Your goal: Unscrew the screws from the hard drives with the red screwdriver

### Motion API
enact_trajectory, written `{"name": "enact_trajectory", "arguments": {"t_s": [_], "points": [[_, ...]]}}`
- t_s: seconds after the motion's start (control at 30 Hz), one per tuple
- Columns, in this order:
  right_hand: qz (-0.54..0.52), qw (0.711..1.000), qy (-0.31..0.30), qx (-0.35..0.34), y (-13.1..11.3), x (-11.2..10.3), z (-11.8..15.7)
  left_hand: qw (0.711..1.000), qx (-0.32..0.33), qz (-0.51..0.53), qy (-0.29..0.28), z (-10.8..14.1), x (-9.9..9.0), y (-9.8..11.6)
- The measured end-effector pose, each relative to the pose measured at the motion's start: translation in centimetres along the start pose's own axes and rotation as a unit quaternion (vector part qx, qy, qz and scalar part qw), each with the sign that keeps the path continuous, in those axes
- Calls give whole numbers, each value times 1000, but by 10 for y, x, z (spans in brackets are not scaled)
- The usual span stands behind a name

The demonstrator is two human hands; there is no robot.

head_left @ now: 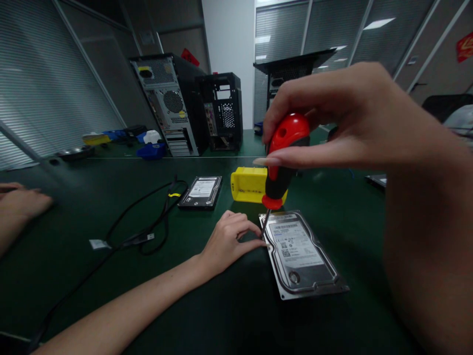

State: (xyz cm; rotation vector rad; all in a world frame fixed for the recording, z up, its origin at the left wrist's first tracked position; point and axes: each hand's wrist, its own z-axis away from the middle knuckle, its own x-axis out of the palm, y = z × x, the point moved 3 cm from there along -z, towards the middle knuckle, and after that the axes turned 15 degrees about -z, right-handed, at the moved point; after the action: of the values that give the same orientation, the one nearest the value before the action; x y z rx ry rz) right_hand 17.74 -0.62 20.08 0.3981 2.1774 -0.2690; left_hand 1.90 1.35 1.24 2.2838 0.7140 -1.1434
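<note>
A red and black screwdriver (pixel 286 153) is gripped from above by my right hand (pixel 328 118), its handle tilted slightly and its shaft pointing down. The tip reaches the left edge of a silver hard drive (pixel 303 256) that lies label side up on the green table. My left hand (pixel 232 239) has its thumb and index finger bent together at that same edge, right by the tip. What sits between those fingertips is too small to make out. Behind the drive, partly covered by the screwdriver, is a yellow plastic bin (pixel 247 186).
A second hard drive (pixel 201 192) lies left of the bin, beside a looped black cable (pixel 138 239) with a USB plug. Computer cases (pixel 173 103) stand at the back, near a blue bin (pixel 151 151). Another person's hand (pixel 24 202) rests at the far left.
</note>
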Motion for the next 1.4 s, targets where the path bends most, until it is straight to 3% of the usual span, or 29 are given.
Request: {"name": "enact_trajectory", "arguments": {"t_s": [0.47,0.67,0.97,1.17,1.27,1.4], "points": [[-7,999,-51,-3,-9,2,0,1000,13,-4,-3,1,3,3],[-3,999,-46,-5,-11,0,1,1000,-14,10,-18,3,6,3],[28,999,-28,-1,-14,-5,2,991,-79,77,-78,2,11,6],[-10,998,-55,12,-9,-2,0,951,-155,224,-148,-1,24,0],[-12,998,-60,11,-9,-2,0,938,-150,261,-170,-2,26,-3],[-5,998,-56,16,-8,-3,0,944,-107,255,-177,-7,14,-14]]}}
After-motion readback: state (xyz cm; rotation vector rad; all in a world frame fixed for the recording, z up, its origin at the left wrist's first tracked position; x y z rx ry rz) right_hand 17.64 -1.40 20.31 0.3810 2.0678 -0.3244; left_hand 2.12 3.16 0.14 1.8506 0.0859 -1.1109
